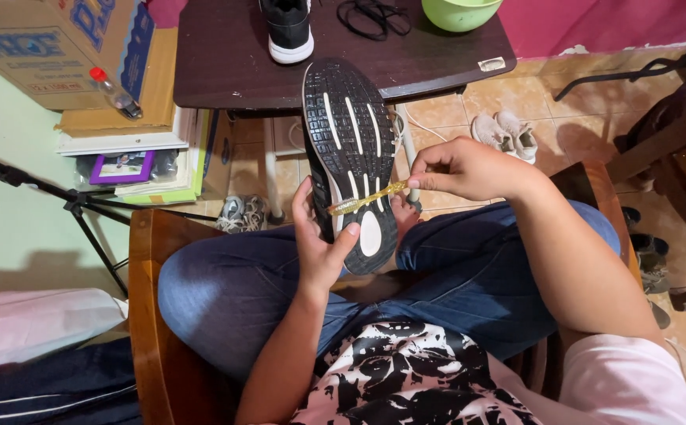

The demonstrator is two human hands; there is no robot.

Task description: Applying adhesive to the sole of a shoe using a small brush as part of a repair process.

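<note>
Sneaker [351,149]: black, sole up, over the lap, toe by the dark table [225,63].
Left hand [319,244]: fingers grasping its heel.
Right hand [461,167]: fingertips pinching a yellow toothbrush [363,200] laid across the sole.

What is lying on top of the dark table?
On the dark table: one black shoe, a black cord and a green bowl. The bowl's inside is hidden.
</note>
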